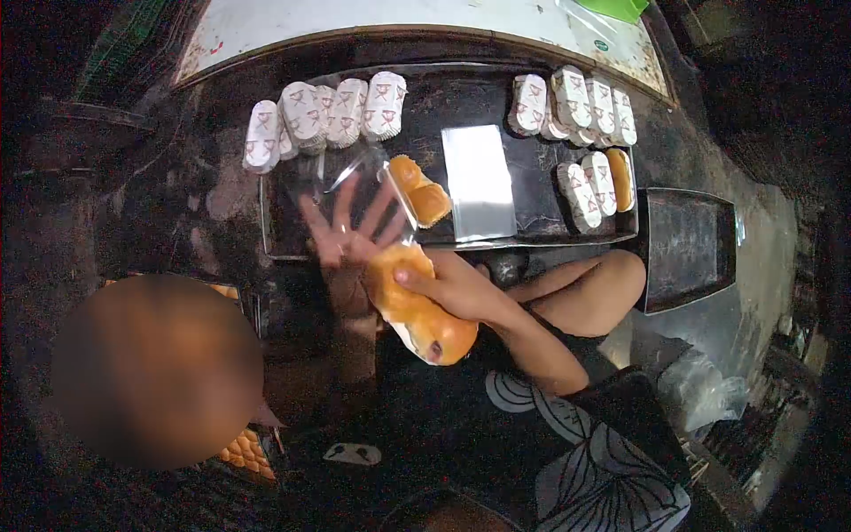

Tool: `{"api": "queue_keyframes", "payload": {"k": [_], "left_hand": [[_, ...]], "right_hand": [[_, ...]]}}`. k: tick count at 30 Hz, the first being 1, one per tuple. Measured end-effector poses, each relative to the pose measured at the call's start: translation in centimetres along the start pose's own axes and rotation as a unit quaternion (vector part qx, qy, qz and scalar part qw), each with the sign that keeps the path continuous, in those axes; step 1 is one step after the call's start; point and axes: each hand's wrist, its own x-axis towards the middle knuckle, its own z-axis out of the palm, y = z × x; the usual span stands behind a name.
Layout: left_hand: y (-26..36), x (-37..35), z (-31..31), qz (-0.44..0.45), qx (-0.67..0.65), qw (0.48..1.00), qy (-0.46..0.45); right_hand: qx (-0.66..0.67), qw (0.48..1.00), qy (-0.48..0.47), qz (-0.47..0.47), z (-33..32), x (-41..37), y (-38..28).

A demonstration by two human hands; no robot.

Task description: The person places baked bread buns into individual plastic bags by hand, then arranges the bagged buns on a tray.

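Observation:
My left hand (350,222) has its fingers spread apart inside a clear plastic bag (359,173), which stretches over them above the tray's near left edge. Just below it, my right hand (448,288) grips a long golden bread roll (412,306), with the thumb on top. The roll is tilted, its pale paper liner showing along the lower side and a dark spot near its lower end. Beyond my hands, another golden roll (421,193) lies in the black tray (425,80). A stack of clear plastic bags (479,182) lies to its right.
Several rolls in printed paper liners (328,111) sit at the tray's far left, and more liner-wrapped rolls (589,106) at the right. A white board (399,16) borders the back. A second dark tray (691,306) and crumpled plastic (700,390) are at right.

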Motion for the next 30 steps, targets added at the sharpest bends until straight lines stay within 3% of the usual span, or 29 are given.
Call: {"api": "queue_keyframes", "payload": {"k": [1,4,6,8,9,10,12,13,14,16,17,18,19,20,22,23,24,25,26,28,29,30], "left_hand": [[-0.7,0.0,-1.5,-0.008,-0.055,0.995,-0.078],[-3.9,-2.4,-4.1,-0.026,0.235,0.971,0.02],[-4.5,-3.0,-4.3,-0.019,0.215,0.976,0.013],[-3.9,-1.8,-6.2,-0.08,0.068,0.993,0.053],[-2.7,-2.0,-6.8,-0.19,-0.254,0.947,0.043],[-2.5,-2.0,-6.5,-0.19,-0.253,0.948,0.041],[-3.2,-2.3,-5.6,-0.208,-0.024,0.978,-0.015],[-5.3,-4.1,-3.6,-0.121,0.099,0.979,0.127],[-6.6,-4.8,-2.2,-0.081,0.118,0.982,0.124],[-5.7,-4.0,-1.7,-0.163,0.008,0.978,0.127],[-6.1,-4.2,-2.5,-0.166,0.01,0.978,0.124],[-6.8,-4.6,-3.9,-0.196,0.023,0.963,0.183],[-7.2,-4.6,-4.4,-0.22,0.033,0.946,0.237],[-7.9,-5.0,-2.5,-0.183,0.09,0.96,0.191],[-10.4,-4.8,-3.9,-0.195,0.355,0.914,0.022],[-11.9,-4.0,-4.1,-0.191,0.356,0.915,0.014],[-13.4,-3.0,-4.0,-0.087,0.634,0.761,-0.107],[-14.7,-2.6,-4.6,0.028,0.832,0.512,-0.21],[-16.5,-2.6,-7.4,0.029,0.833,0.512,-0.209],[-18.9,-0.8,-12.6,-0.006,0.845,0.413,-0.34],[-18.3,-0.2,-13.3,0.02,0.83,0.481,-0.283],[-17.3,0.3,-12.8,0.023,0.83,0.482,-0.282]], "right_hand": [[-0.001,1.0,-0.001,0.0,0.0,0.3,0.3],[0.011,0.982,0.186,-0.038,-0.5,1.8,0.4],[-0.022,0.988,0.154,0.01,-1.0,2.1,0.7],[0.009,0.981,0.176,-0.083,0.2,1.1,1.2],[-0.059,0.982,0.142,-0.109,0.4,-0.4,1.0],[-0.092,0.982,0.14,-0.091,1.1,-1.7,1.7],[0.01,0.974,0.22,-0.043,1.9,-1.7,2.3],[0.015,0.961,0.269,-0.055,1.6,-0.7,2.0],[0.017,0.946,0.316,-0.068,1.0,0.6,1.7],[-0.053,0.936,0.334,-0.098,0.9,0.9,2.4],[-0.175,0.923,0.312,-0.142,1.3,-0.2,2.2],[-0.294,0.894,0.284,-0.186,1.3,-0.9,1.8],[-0.311,0.916,0.249,-0.057,0.2,-1.3,1.0],[-0.4,0.872,0.267,-0.098,-2.2,0.2,3.6],[-0.393,0.868,0.302,-0.035,-8.5,3.9,2.7],[-0.309,0.88,0.35,-0.09,-10.7,5.3,-0.6],[-0.362,0.838,0.405,-0.044,-11.2,6.0,-5.6],[-0.382,0.794,0.437,-0.177,-12.6,8.2,-6.5],[-0.394,0.735,0.459,-0.306,-13.2,9.7,-7.1],[-0.453,0.733,0.416,-0.291,-11.9,9.8,-5.8],[-0.423,0.775,0.356,-0.306,-10.8,8.1,-3.4],[-0.364,0.857,0.279,-0.234,-9.9,5.8,-0.3]]}}
